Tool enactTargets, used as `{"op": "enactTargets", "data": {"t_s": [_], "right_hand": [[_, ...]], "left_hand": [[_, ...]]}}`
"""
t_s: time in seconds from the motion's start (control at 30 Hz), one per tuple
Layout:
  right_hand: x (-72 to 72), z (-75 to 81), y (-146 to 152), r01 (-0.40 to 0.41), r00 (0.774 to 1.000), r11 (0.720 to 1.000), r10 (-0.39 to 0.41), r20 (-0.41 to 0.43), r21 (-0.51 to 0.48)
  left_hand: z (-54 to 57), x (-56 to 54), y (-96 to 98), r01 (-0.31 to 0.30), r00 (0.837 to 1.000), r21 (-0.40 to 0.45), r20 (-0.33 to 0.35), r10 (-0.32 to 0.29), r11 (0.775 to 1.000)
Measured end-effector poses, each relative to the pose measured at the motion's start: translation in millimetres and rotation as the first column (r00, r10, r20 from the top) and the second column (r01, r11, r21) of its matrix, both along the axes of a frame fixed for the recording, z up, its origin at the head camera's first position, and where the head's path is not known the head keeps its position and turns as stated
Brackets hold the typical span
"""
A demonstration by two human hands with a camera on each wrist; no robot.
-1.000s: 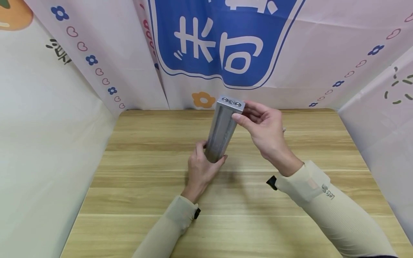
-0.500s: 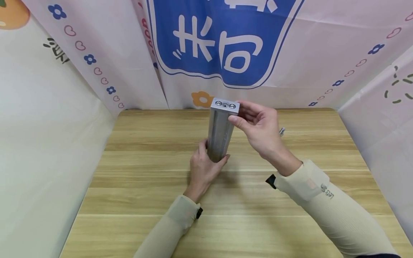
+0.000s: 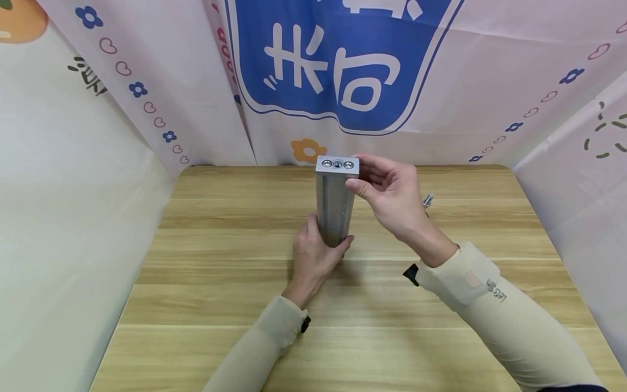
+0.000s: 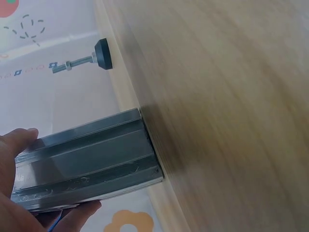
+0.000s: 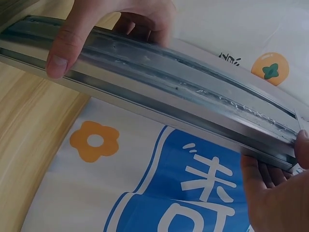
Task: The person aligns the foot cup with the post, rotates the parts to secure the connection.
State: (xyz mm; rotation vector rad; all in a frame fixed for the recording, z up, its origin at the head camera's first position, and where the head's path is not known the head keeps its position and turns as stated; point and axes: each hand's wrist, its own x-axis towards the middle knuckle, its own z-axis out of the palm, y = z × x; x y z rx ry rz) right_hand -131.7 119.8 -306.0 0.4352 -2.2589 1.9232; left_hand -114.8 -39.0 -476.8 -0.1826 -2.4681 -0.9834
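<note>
Silver bar stands mid-frame, gripped by left hand and right hand, inside tabletop edges; lower-right sleeve reads "Lets."

A bar is gripped near one end by the left hand and held at the other by the right hand; table and printed cloth are seen beyond.

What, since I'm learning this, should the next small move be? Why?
Probably move the right hand toward the unheld silver threaded metal bolt with black base: the left hand grips the near-upright rectangular grey metal bar, apparently resting on the brown wooden tabletop.
</note>
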Motion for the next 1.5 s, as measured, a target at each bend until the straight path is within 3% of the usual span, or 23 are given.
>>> {"op": "enactTargets", "data": {"t_s": [0.27,0.7,1.5], "right_hand": [[-0.8,-0.5,1.0,-0.018,1.0,1.0,0.018,-0.007,0.021],[-0.2,-1.5,2.8,-0.013,1.0,0.999,0.014,-0.014,0.05],[5.1,-8.2,8.9,-0.024,0.999,0.999,0.025,-0.044,0.032]], "left_hand": [[1.7,1.9,2.3,-0.003,1.0,-0.005,0.009,0.003,1.0],[-1.4,2.2,-3.8,0.044,0.999,0.029,0.003,-0.044,0.999],[-1.7,5.9,-5.4,0.07,0.997,0.017,-0.018,-0.07,0.997]]}}
